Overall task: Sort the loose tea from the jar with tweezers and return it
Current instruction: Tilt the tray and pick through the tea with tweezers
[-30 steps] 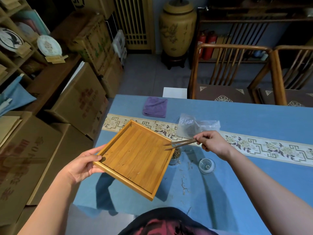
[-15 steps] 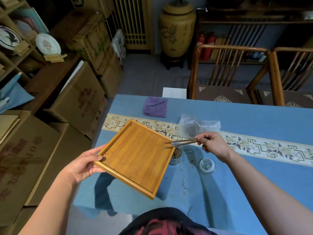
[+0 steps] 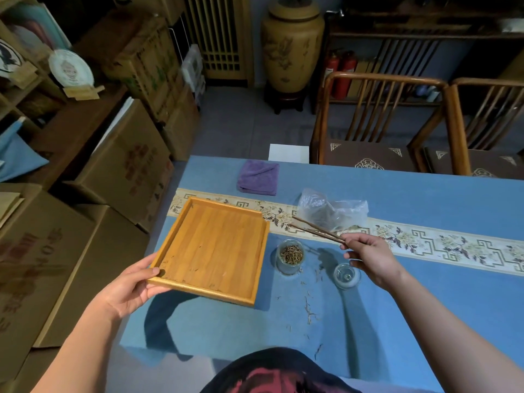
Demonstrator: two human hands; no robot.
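Our left hand (image 3: 129, 287) grips the tray (image 3: 211, 248) corner, right hand (image 3: 368, 258) pinches tweezers (image 3: 316, 229). Tea sits in jar (image 3: 289, 256), strands (image 3: 309, 307) spilled nearby; we should set tray flat, then pick strays gently.

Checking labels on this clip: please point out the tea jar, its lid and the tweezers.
tea jar (image 3: 289, 255), head view, on the tea inside its mouth
lid (image 3: 346, 276), head view, on its glass top
tweezers (image 3: 317, 232), head view, mid-length of the prongs

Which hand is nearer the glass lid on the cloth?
Right. The right hand, holding the tweezers, is just above the lid. The left hand grips the tray corner, far across the jar.
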